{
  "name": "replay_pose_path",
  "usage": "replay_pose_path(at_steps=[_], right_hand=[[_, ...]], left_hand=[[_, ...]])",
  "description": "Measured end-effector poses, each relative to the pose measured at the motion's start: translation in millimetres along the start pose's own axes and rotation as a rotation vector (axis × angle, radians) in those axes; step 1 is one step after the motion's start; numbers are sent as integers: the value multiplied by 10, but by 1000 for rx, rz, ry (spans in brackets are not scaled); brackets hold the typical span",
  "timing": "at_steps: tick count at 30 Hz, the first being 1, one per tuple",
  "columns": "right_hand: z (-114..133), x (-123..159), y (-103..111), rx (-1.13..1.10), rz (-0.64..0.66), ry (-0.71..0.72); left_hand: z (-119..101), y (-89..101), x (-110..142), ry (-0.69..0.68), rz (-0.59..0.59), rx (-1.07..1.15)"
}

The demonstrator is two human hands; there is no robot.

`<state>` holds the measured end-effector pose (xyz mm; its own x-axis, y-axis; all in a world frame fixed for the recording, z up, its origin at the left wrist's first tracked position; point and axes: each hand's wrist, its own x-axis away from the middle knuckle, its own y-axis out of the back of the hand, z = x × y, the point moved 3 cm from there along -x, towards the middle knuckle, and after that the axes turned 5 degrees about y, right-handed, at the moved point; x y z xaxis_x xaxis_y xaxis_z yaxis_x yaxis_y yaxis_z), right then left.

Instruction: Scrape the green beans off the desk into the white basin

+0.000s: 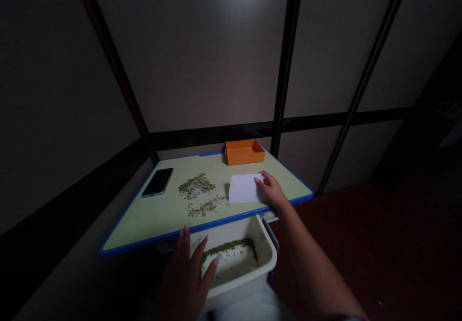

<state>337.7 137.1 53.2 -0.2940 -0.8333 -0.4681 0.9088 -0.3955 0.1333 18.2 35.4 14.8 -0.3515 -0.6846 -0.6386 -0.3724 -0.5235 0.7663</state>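
My right hand grips the right edge of a white card, with the thumb on its face, just over the table top. Left of the card lies a loose pile of small green and pale grains, with a thinner strip of them nearer the table's front edge. My left hand has its fingers spread over the left side of a white plastic bin below that edge. Whether it touches the rim I cannot tell. More green grains line the far side of the bin's floor.
An orange open box sits at the back of the pale table, which has a blue rim. A dark-screened phone lies at the table's left. Panelled walls stand close behind and to the left.
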Motion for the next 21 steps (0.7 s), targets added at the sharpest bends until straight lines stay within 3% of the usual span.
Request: replay_pose_path(at_steps=[7,15,21], right_hand=[[-40,-10,1,-21,-24,23],[-71,-25,24,31,-102,25],[-4,-7,13,40,-58,37]], left_hand=[[1,-10,6,68,38,29],[-15,12,-7,28,13,-12],[-5,2,3,1,-7,-18]])
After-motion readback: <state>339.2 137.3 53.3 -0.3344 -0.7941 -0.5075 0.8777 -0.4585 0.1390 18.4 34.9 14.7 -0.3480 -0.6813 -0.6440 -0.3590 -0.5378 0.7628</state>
